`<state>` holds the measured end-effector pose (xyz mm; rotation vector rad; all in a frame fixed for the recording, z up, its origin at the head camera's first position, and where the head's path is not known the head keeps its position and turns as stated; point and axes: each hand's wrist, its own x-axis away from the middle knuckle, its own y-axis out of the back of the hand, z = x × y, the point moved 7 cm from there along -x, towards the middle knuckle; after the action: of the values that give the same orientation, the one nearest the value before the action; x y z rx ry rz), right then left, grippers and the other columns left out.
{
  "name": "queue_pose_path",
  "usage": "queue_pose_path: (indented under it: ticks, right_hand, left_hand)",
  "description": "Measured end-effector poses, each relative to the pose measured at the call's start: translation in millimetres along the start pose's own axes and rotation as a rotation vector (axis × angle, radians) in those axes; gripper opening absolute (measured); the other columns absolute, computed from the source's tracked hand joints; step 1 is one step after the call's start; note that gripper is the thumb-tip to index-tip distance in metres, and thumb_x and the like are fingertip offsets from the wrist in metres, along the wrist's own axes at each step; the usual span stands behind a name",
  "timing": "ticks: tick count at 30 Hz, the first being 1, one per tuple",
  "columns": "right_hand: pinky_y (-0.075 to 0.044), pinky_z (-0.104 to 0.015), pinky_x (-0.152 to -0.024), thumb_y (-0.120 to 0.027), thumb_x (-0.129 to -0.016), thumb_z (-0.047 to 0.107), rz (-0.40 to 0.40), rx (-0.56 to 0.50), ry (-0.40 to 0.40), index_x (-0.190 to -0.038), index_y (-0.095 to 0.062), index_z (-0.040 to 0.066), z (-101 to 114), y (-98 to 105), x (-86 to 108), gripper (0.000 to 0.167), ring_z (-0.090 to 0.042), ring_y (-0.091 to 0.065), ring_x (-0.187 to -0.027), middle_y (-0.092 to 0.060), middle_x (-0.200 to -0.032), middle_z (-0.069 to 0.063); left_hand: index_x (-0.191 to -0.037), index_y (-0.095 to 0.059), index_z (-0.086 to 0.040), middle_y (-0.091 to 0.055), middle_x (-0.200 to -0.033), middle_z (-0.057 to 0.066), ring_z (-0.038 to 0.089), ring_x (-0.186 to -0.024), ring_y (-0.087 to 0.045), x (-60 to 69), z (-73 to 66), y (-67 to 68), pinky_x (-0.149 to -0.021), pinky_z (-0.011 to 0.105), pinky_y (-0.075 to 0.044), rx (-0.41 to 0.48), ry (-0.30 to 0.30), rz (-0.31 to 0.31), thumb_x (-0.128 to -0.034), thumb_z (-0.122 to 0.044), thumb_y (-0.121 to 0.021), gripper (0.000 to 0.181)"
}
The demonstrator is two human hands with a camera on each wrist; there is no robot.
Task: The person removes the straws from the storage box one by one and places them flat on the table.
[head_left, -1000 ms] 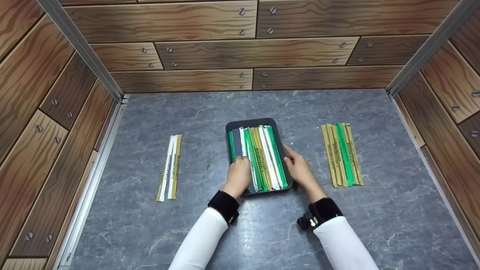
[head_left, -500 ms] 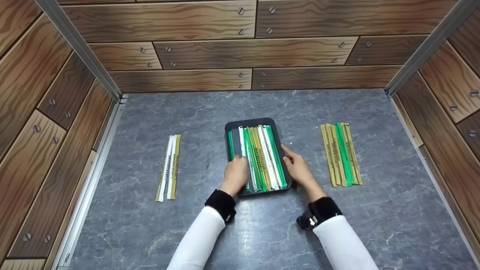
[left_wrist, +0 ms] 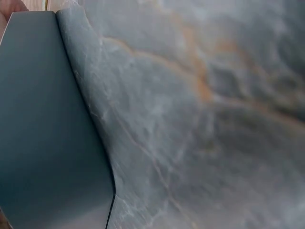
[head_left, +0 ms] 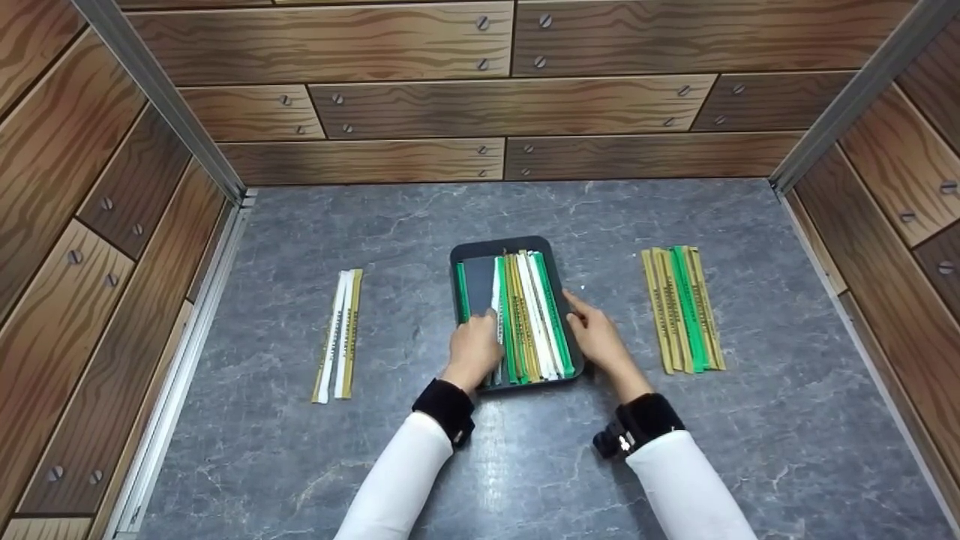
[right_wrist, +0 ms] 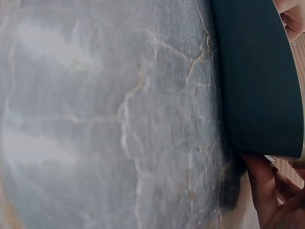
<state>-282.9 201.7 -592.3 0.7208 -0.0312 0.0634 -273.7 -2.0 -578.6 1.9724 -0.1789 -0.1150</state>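
Note:
A black tray (head_left: 477, 279) holds upright-lying green, white and gold paper-wrapped sticks (head_left: 529, 315), packed toward its right side. One green stick (head_left: 463, 289) lies along the left wall. My left hand (head_left: 474, 346) reaches over the tray's near left part, its fingertips down beside a white stick (head_left: 495, 291); the back of the hand hides their hold. My right hand (head_left: 601, 341) touches the right outer wall with index finger and thumb. In the right wrist view, fingers of the right hand (right_wrist: 274, 195) touch the tray's (right_wrist: 259, 81) wall. The left wrist view shows the tray's outer wall (left_wrist: 52, 109).
To the left, several white and gold sticks (head_left: 347, 330) lie side by side on the grey marbled surface (head_left: 405, 450). On the right lies another group of gold and green sticks (head_left: 682, 307). Wood-patterned panels (head_left: 375, 109) stand at the back and sides.
The leftmost white and green sticks of the packed group have shifted right and straightened, widening the bare strip of tray floor. My left hand has shifted slightly; the right hand stays at the wall.

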Motion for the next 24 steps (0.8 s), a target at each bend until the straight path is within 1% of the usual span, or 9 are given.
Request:
queue_pose_path:
  ticks: [4, 6, 11, 14, 16, 20, 22, 24]
  right_hand:
    - [-0.044, -0.039, -0.065, -0.053, -0.1, 0.011, 0.009, 0.001, -0.014, -0.148, -0.046, 0.015, -0.2, -0.5, 0.4, 0.048, -0.023, -0.051, -0.065, -0.063, -0.116, -0.023]
    - [-0.042, -0.037, -0.061, -0.053, -0.101, 0.011, 0.013, -0.002, -0.02, -0.148, -0.046, 0.015, -0.4, -0.8, 0.4, 0.048, -0.021, -0.046, -0.059, -0.063, -0.114, -0.022]
    - [-0.043, -0.035, -0.062, -0.053, -0.1, 0.011, 0.007, -0.001, -0.023, -0.148, -0.046, 0.016, -1.3, -0.4, -0.2, 0.048, -0.019, -0.048, -0.061, -0.062, -0.12, -0.024]
    - [-0.042, -0.034, -0.059, -0.053, -0.101, 0.011, 0.011, -0.002, -0.022, -0.148, -0.045, 0.016, -1.9, -0.5, -0.7, 0.048, -0.018, -0.047, -0.058, -0.06, -0.123, -0.025]
    - [-0.041, -0.033, -0.056, -0.053, -0.101, 0.012, 0.015, -0.009, -0.024, -0.149, -0.045, 0.017, -2.3, -0.8, -0.8, 0.049, -0.017, -0.044, -0.054, -0.059, -0.126, -0.025]
    - [-0.041, -0.033, -0.054, -0.052, -0.101, 0.012, 0.02, -0.011, -0.022, -0.149, -0.045, 0.017, -2.4, -1.2, -0.9, 0.048, -0.014, -0.041, -0.05, -0.057, -0.13, -0.024]
    - [-0.043, -0.034, -0.055, -0.052, -0.101, 0.012, 0.019, -0.009, -0.02, -0.149, -0.045, 0.017, -2.4, -0.9, -0.9, 0.048, -0.015, -0.042, -0.051, -0.056, -0.131, -0.025]
    - [-0.045, -0.038, -0.059, -0.053, -0.101, 0.012, 0.016, -0.001, -0.014, -0.148, -0.045, 0.016, -2.0, -0.5, -0.6, 0.048, -0.018, -0.045, -0.054, -0.055, -0.133, -0.026]
  left_hand:
    - [-0.108, -0.059, -0.001, -0.067, -0.08, 0.016, 0.033, -0.067, -0.065, 0.0, -0.7, -1.7, -0.056, 0.043, -0.054, 0.006, -0.005, 0.022, -0.0742, -0.004, -0.072, 0.036]
    - [-0.111, -0.058, -0.001, -0.066, -0.08, 0.016, 0.033, -0.065, -0.065, 0.1, -0.7, -1.6, -0.054, 0.042, -0.053, 0.015, -0.004, 0.025, -0.0752, -0.004, -0.071, 0.038]
    - [-0.115, -0.056, 0.0, -0.067, -0.081, 0.019, 0.036, -0.068, -0.065, 0.7, -0.4, 1.0, -0.055, 0.044, -0.054, 0.038, -0.003, 0.005, -0.0766, 0.0, -0.066, 0.04]
    - [-0.115, -0.057, -0.002, -0.067, -0.081, 0.019, 0.037, -0.069, -0.066, 1.7, -1.6, 1.8, -0.055, 0.045, -0.054, 0.035, -0.013, -0.014, -0.0759, 0.004, -0.065, 0.04]
    - [-0.118, -0.058, -0.004, -0.067, -0.083, 0.019, 0.036, -0.07, -0.066, 2.6, -2.9, 0.9, -0.056, 0.045, -0.054, 0.008, -0.022, -0.019, -0.0772, 0.005, -0.064, 0.042]
    - [-0.12, -0.062, -0.006, -0.067, -0.087, 0.018, 0.035, -0.073, -0.066, 3.8, -6.7, -1.7, -0.058, 0.044, -0.056, -0.078, -0.042, -0.019, -0.0809, 0.003, -0.066, 0.04]
    - [-0.116, -0.064, -0.005, -0.065, -0.089, 0.018, 0.035, -0.074, -0.066, 3.8, -7.7, -2.4, -0.059, 0.044, -0.056, -0.105, -0.04, -0.017, -0.0822, 0.001, -0.066, 0.035]
    - [-0.11, -0.066, -0.003, -0.064, -0.089, 0.018, 0.035, -0.074, -0.066, 3.5, -7.5, -2.1, -0.06, 0.045, -0.056, -0.101, -0.027, -0.025, -0.082, 0.0, -0.066, 0.028]
